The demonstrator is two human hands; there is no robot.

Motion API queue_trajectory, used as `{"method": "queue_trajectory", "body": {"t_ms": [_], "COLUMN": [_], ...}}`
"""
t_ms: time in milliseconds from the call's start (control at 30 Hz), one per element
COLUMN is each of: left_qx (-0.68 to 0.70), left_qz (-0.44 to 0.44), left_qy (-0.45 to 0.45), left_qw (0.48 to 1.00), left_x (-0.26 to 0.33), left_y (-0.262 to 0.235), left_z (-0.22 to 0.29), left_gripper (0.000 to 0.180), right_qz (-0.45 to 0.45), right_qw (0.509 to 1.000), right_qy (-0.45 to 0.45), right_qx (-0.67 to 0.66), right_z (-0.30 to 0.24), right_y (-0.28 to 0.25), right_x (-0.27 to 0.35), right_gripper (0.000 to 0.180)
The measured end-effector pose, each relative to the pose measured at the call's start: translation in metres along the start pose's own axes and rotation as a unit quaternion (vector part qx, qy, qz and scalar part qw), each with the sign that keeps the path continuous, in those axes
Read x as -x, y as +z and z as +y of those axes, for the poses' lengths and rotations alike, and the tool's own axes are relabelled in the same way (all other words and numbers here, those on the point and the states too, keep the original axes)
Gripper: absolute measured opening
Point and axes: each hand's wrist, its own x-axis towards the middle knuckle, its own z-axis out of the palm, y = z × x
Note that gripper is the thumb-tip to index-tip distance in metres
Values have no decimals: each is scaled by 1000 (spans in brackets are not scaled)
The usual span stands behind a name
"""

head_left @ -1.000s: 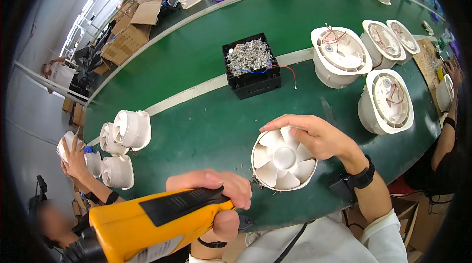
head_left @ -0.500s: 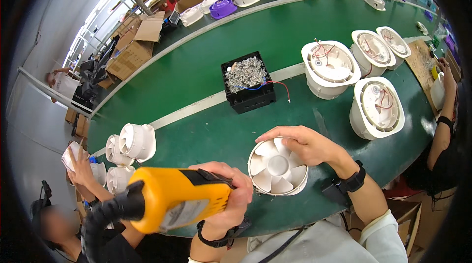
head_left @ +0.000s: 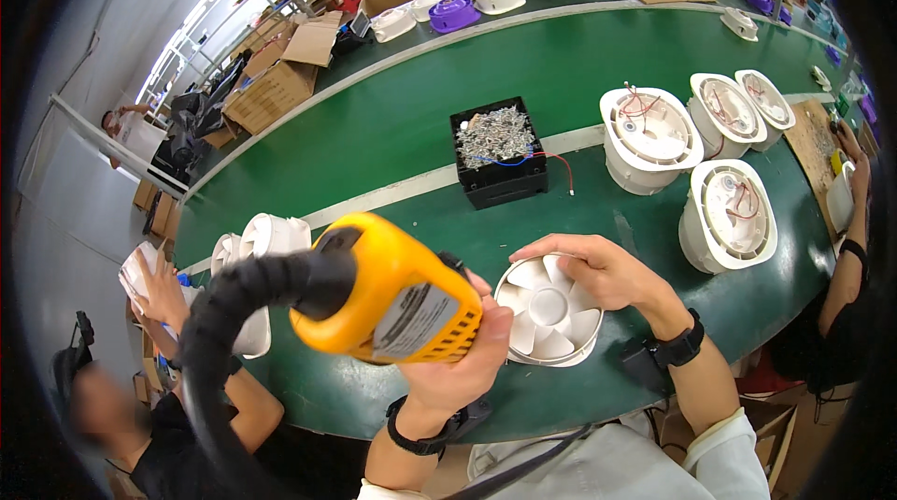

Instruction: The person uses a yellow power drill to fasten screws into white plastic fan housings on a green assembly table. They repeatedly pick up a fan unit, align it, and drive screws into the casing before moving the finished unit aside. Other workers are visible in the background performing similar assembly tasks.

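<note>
While the left hand (head_left: 458, 364) wraps fully around a yellow power screwdriver (head_left: 388, 299), held up close at 7 o'clock with its thick black hose (head_left: 220, 350) looping down toward the lower edge, the right hand (head_left: 598, 271) curls over the 2 o'clock rim of a white fan (head_left: 549, 310), fingers closed on its edge and pinning it flat to the green counter (head_left: 392, 140). That grip reads as a brace: the fan lies blades up just in front of the body, at centre, where the tool can come straight down on it, though its tip is hidden behind the body of the tool. Both wrists carry dark bands.

At 9 o'clock, another person's hands (head_left: 154, 280) hold a white part beside a cluster of white housings (head_left: 266, 238), apparently queued at the counter's near edge.

Farther out, at 12 o'clock from the fan, a black tray of screws (head_left: 498, 140) sits near a pale stripe, with red and blue wires draped over its side, seemingly within easy reach of either hand. At 2 o'clock, four round white fan bodies (head_left: 649, 135) rest open side up, wires showing inside, lined along the belt toward a co-worker's arm (head_left: 855, 220) at 3 o'clock.

Beyond the far rim, at 11 o'clock, cardboard boxes (head_left: 276, 79) stand stacked, with purple and white parts (head_left: 455, 12) scattered at 12 o'clock.
</note>
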Motion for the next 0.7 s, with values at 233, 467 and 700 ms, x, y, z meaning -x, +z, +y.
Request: {"method": "queue_trajectory", "body": {"t_ms": [233,467,700], "left_qx": [83,81,119], "left_qz": [66,61,48], "left_qy": [38,-16,2], "left_qw": [994,995,992], "left_x": [-11,3,1], "left_y": [-12,-3,-7], "left_z": [10,8,12], "left_gripper": [44,48,48], "right_qz": [23,45,90], "right_qw": [1000,997,994], "right_qy": [-2,12,21], "right_qx": [16,54,63], "right_z": [0,-6,-5], "right_y": [0,3,5], "right_x": [2,6,6], "right_gripper": [45,42,41]}}
